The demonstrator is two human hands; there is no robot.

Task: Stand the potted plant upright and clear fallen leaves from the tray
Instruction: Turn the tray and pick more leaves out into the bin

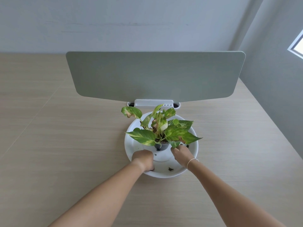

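Plant (161, 128) upright in tray (194, 145)
Left hand (143, 158) curled, contents unclear — right hand (181, 153) pinched a leaf (174, 143) just ahead.

Both bare forearms stretched forward, converging. Left hand (143, 158) knuckles-up, fingers curled under and hidden; grip impossible to tell. Right hand (181, 153) reaching forward, fingers bunched at the tips, thin pale bracelet (192, 161) round the wrist.

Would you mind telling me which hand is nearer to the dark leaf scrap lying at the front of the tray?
Left. The left hand sits just left of the leaf scrap, its fingers curled down onto the tray. The right hand is farther back, beside the pot.
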